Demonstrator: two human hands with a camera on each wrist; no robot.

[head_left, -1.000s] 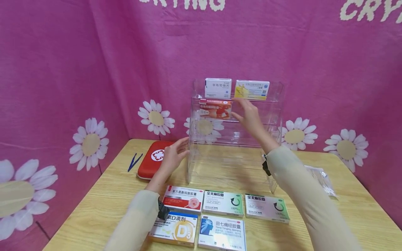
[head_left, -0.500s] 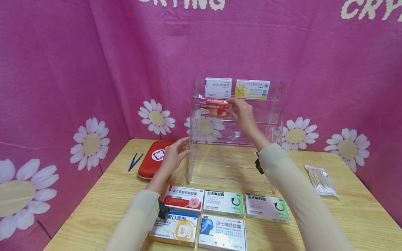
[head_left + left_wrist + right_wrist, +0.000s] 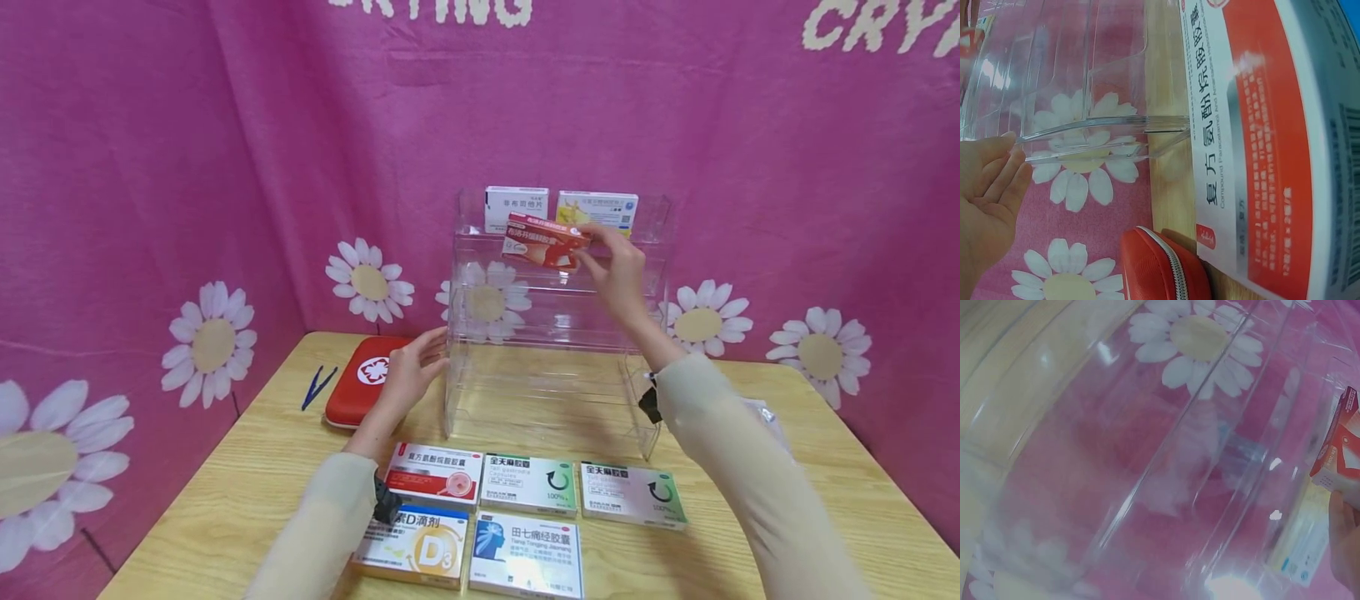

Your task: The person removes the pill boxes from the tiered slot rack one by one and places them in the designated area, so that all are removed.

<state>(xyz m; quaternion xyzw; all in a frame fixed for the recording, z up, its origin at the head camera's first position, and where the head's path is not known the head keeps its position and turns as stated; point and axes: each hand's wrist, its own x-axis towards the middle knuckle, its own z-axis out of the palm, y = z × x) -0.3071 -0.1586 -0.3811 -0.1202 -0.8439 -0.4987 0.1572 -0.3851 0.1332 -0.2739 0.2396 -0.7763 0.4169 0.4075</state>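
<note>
Head view: the right hand (image 3: 618,271) pinches a red box (image 3: 543,241) by its right end, thumb under and fingers on top, holding it tilted in the air just in front of the upper tiers of a clear rack (image 3: 660,250). Behind it on the top tier stand a white box (image 3: 516,208) and a yellow box (image 3: 597,209). The left hand (image 3: 408,375) lies with straight fingers against the rack's lower left edge, holding nothing. On the bench (image 3: 225,500) in front lie five flat packs in two rows, a red pouch (image 3: 360,383) and blue tweezers (image 3: 317,387) to the left.

The red box looks like thin card, light and fairly stiff, likely to dent if squeezed hard. A grip across its short end, as now, or over its long edges should do; the glossy faces may slip a little. The rack seems rigid, light plastic that could slide when nudged.

Left wrist view: the left hand (image 3: 988,206) rests flat-fingered at the rack's (image 3: 1085,94) clear corner, with a red-and-white pack (image 3: 1254,144) and the red pouch (image 3: 1160,269) close by on the bench.

Right wrist view: the red box's (image 3: 1341,447) corner shows at the right edge above a fingertip (image 3: 1342,540); the grip itself is out of frame, and the yellow box (image 3: 1300,550) shows blurred through the rack's (image 3: 1147,456) walls
</note>
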